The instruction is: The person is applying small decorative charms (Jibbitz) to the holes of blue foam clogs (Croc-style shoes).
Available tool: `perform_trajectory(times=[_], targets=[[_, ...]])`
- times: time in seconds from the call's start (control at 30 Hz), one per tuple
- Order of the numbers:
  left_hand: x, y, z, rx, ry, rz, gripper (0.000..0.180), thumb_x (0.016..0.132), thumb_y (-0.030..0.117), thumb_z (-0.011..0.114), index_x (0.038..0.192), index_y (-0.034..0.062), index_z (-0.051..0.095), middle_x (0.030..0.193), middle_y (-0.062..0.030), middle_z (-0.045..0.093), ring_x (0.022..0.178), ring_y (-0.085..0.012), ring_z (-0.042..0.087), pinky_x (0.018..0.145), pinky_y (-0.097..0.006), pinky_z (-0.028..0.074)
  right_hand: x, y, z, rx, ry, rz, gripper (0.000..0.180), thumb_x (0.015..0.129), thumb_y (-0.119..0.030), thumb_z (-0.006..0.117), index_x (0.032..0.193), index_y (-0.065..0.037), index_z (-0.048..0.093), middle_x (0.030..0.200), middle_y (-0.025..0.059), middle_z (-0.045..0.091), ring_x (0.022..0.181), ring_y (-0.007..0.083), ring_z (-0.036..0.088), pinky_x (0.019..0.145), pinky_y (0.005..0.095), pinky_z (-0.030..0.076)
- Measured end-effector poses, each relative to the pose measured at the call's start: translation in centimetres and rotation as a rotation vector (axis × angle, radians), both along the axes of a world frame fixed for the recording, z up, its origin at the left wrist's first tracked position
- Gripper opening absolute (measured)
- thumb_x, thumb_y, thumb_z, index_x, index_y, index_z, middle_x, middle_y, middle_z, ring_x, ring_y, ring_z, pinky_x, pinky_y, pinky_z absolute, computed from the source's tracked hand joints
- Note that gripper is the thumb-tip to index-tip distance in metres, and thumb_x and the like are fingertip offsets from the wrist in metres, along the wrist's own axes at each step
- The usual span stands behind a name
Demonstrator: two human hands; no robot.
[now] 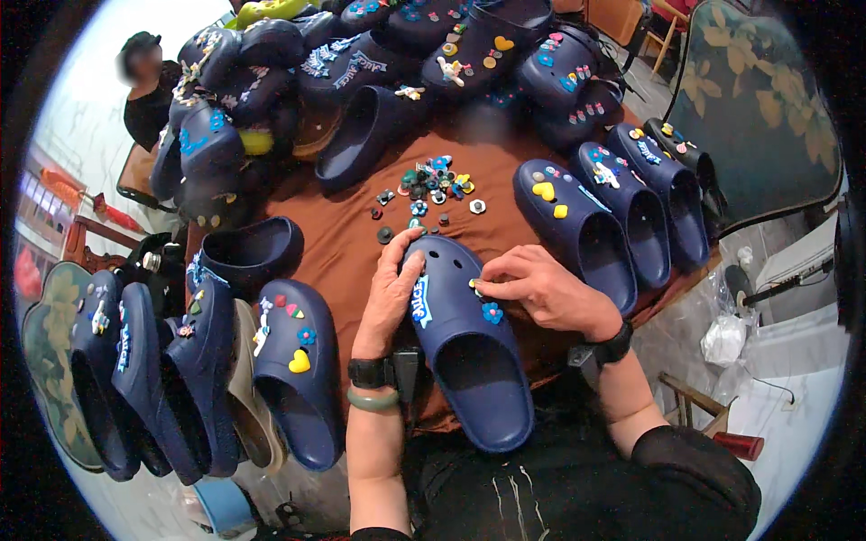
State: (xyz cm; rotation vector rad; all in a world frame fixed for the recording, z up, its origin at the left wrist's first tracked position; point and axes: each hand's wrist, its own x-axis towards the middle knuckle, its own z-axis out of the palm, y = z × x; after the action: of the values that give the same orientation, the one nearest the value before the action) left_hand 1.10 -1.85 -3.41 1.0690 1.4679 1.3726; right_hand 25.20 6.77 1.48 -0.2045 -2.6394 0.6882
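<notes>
A navy clog (446, 311) stands on the cloth right in front of me, its toe pointing away. My left hand (393, 287) grips the clog's left side near the toe, fingers curled round the front edge. With thumb and fingertips pinched together, my right hand (539, 287) presses a small shoe charm (474, 286), partly hidden by the fingers, against the clog's upper right. A blue-and-white lettered charm (421, 302) is fixed on the left of the upper, and a blue flower charm (492, 313) on the right. Bare holes show near the toe.
A heap of small charms (433, 185) lies beyond the clog on the brown cloth (334, 225). Decorated clogs stand in rows at the left (293, 334) and right (577, 216). Many more clogs (361, 68) are piled at the back. Another person (149, 99) is at the far left.
</notes>
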Motion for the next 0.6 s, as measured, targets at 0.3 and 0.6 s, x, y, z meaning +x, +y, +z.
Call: perform_trajectory(times=[0.3, 0.6], targets=[[-0.5, -0.2, 0.9, 0.059, 0.051, -0.006, 0.038, 0.092, 0.014, 0.052, 0.129, 0.0047, 0.050, 0.121, -0.0034, 0.053, 0.102, -0.0121, 0.051, 0.091, -0.026, 0.041, -1.5, 1.0, 2.2, -0.217, 0.008, 0.016, 0.026, 0.077, 0.000, 0.062, 0.102, -0.006, 0.068, 0.096, 0.0095, 0.064, 0.093, 0.0269, 0.060, 0.084, 0.0353, 0.045], [-0.7, 0.4, -2.7, 0.163, 0.098, -0.047, 0.037, 0.093, 0.015, 0.054, 0.128, 0.0027, 0.049, 0.118, -0.0026, 0.053, 0.107, -0.0112, 0.050, 0.093, -0.026, 0.041, -2.5, 2.2, 0.0, -0.870, -0.082, -0.083, 0.011, 0.073, -0.005, 0.076, 0.079, 0.001, 0.070, 0.082, 0.0064, 0.068, 0.078, 0.0122, 0.063, 0.072, 0.0259, 0.050]])
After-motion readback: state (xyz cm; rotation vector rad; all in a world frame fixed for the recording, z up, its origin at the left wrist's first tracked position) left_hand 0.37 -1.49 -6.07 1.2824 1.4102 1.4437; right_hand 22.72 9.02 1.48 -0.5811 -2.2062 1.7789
